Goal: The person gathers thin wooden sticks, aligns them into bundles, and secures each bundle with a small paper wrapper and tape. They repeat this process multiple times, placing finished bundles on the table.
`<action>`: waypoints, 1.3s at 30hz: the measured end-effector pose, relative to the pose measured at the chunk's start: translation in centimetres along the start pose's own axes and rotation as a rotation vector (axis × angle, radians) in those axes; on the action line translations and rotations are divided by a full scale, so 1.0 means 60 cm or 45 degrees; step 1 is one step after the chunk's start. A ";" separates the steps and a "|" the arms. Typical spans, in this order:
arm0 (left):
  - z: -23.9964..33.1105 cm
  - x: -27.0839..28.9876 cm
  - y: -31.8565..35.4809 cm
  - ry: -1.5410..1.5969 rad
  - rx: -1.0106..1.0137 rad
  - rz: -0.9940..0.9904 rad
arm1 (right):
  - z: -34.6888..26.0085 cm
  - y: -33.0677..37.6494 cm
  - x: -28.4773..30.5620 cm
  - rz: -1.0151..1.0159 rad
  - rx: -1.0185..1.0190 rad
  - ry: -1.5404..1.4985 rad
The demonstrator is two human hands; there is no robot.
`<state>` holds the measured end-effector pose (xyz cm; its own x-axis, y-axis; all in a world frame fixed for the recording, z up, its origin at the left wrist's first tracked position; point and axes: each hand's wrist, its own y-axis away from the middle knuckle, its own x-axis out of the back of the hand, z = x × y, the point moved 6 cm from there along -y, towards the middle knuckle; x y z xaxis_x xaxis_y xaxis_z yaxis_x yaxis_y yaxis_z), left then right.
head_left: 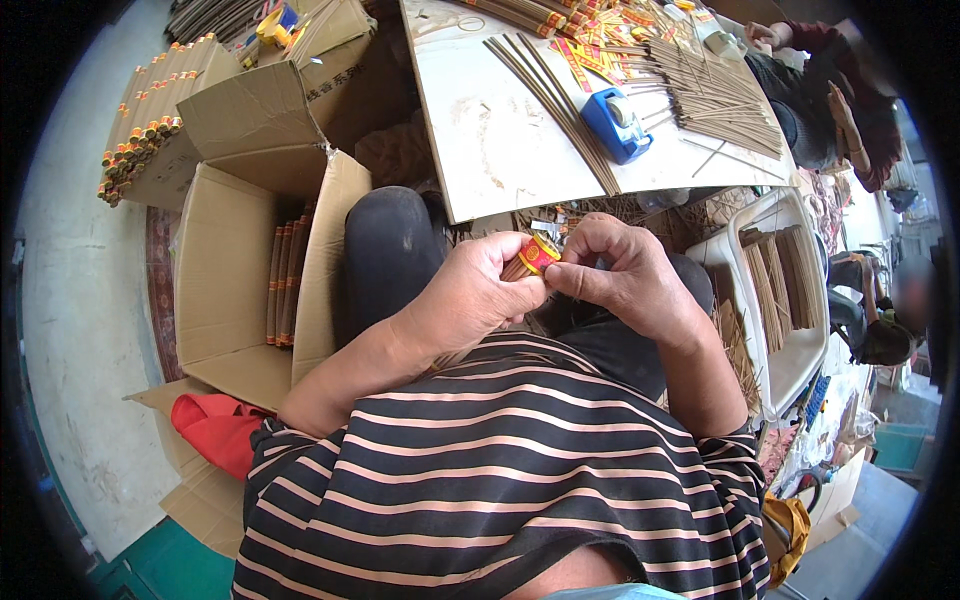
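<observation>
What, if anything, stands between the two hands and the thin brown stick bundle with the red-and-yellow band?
Nothing visible: the left hand and right hand both already grip the brown stick bundle directly.

A white board table (490, 130) carries loose brown sticks (555, 95), a blue tape dispenser (615, 125) and red-yellow wrappers (590, 55)

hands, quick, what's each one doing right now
Left hand: closed around a bundle of incense sticks with a red and yellow band.
Right hand: fingertips pinched on that band's end.
</observation>
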<state>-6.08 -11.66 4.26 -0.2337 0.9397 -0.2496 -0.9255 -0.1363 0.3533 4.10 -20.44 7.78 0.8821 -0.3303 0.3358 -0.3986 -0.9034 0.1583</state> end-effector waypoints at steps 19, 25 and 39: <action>0.001 -0.019 0.003 0.094 -0.009 -0.123 | -0.008 -0.009 0.015 -0.170 -0.022 0.393; -0.007 -0.017 0.002 -0.026 -0.073 -0.123 | -0.005 -0.005 0.015 -0.150 -0.095 0.299; -0.007 -0.023 0.000 0.286 -0.033 -0.126 | -0.001 -0.004 0.016 -0.062 0.265 0.176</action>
<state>-5.87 -13.08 4.23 -0.1992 0.8561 -0.4768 -0.9538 -0.0578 0.2949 5.05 -20.51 8.11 0.8506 -0.2574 0.4584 -0.2834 -0.9589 -0.0125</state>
